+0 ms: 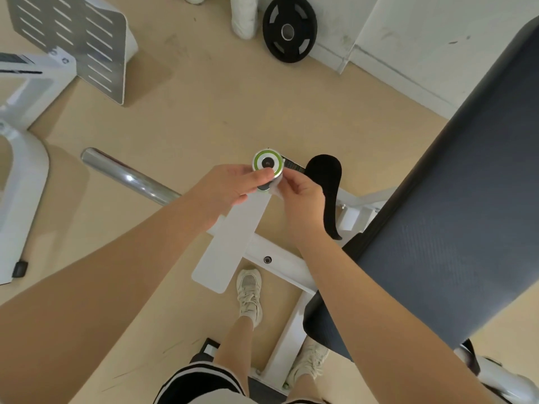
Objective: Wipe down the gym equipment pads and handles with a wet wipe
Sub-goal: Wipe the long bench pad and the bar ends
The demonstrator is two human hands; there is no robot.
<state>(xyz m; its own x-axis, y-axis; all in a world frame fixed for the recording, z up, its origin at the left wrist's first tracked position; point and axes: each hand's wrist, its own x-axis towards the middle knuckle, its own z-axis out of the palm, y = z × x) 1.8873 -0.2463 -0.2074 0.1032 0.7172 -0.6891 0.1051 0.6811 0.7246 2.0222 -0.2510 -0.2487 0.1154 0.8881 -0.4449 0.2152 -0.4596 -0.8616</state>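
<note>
Both hands meet at a round green-ringed cap point(267, 163) atop the white frame point(230, 240) — the left hand point(233, 185) with fingers curled beside it, thumb on its face. The right hand point(302, 193) pinches a white wipe point(275, 188) just beneath the cap, beside the grey pad point(455, 205).

No lettering here can be read. A black label point(294, 164) just behind the green-ringed cap point(267, 163) carries pale print, and a sticker point(17, 59) on the white frame at far left too, both blurred.
</note>
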